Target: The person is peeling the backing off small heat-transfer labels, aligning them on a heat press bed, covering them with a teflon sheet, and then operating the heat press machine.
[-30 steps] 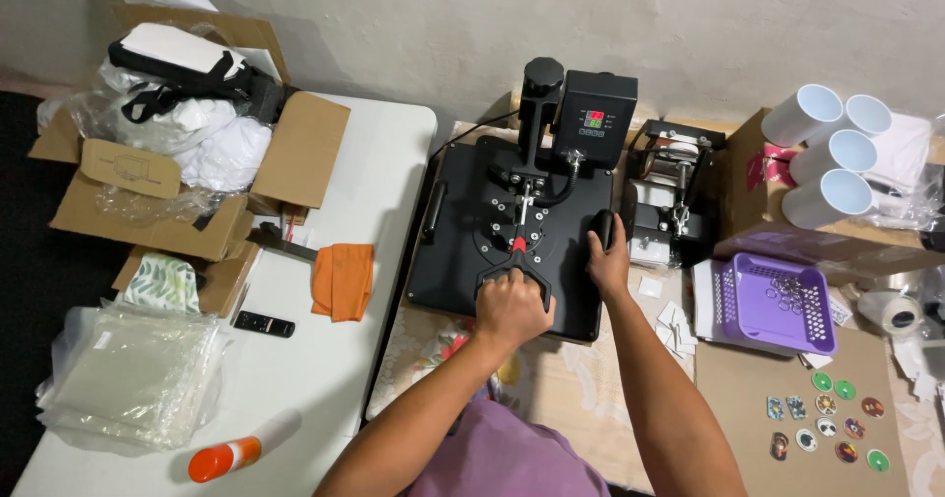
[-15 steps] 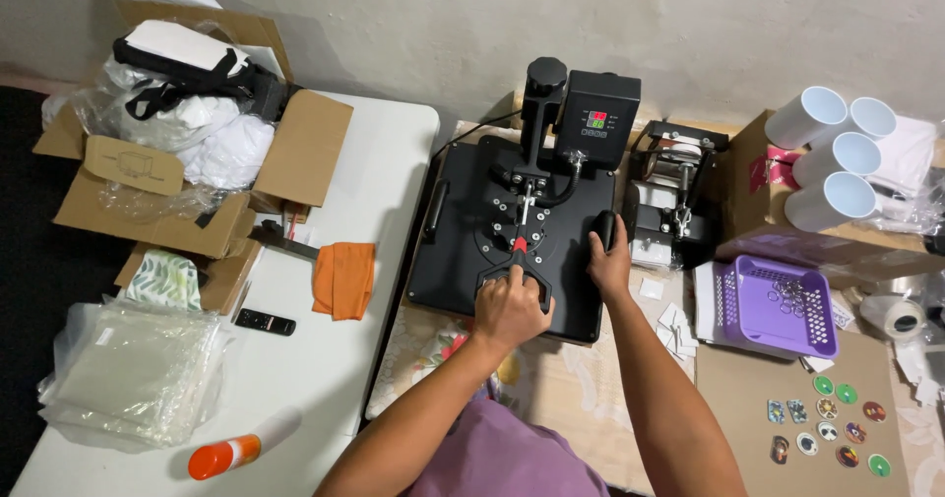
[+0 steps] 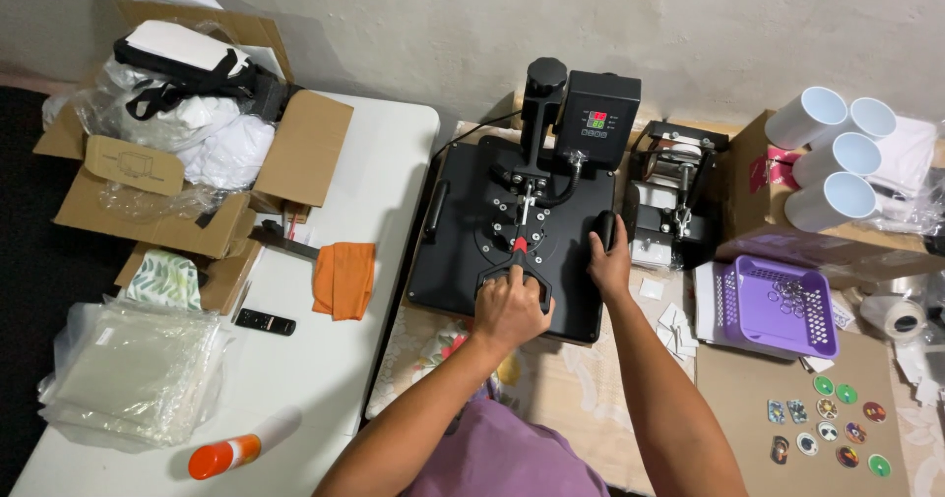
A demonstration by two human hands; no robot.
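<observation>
A: The press (image 3: 512, 231) stands on the table, against the wall, plate down. The left hand (image 3: 510, 310) has its fingers wrapped around the handle (image 3: 520, 266). What makes this good?

B: I think a straight, steady grip. The right hand (image 3: 610, 261) rests on the plate's right edge, fingers curled over it, so the press cannot slide toward the basket (image 3: 778, 305) or the 4 mugs (image 3: 832, 157).

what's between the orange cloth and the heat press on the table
Nothing in the head view: between the orange cloth and the heat press there is only bare white table and the dark gap at its edge.
</observation>
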